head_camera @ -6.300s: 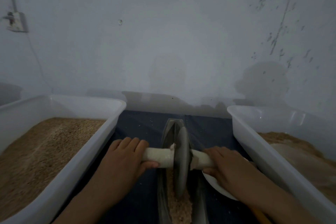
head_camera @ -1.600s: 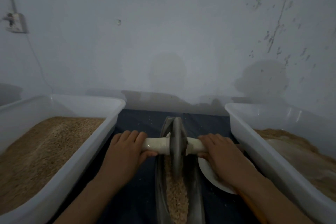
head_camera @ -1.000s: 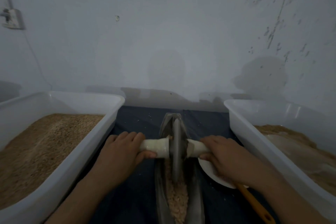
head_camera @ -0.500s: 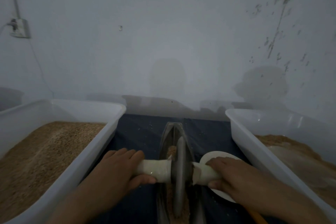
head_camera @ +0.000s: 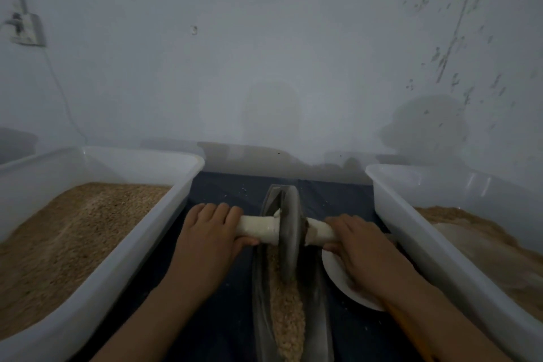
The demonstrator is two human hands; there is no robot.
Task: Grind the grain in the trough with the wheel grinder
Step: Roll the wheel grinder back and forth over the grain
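I see left hand [head_camera: 210,239] and right hand [head_camera: 363,247], each grip curled round the white handle [head_camera: 258,226]; wheel grinder [head_camera: 289,238] stands in trough [head_camera: 261,288], near its far end, on grain [head_camera: 286,308]

Two white tubs [head_camera: 164,214] [head_camera: 411,214], one trough [head_camera: 260,288], one wheel grinder [head_camera: 289,232], one plate [head_camera: 338,273].

Your work surface is a dark blue mat [head_camera: 223,191]. On it: the metal trough [head_camera: 260,297] in the centre, a white tub [head_camera: 123,270] on the left, another white tub [head_camera: 417,247] on the right, and a white plate [head_camera: 338,276] just right of the trough.
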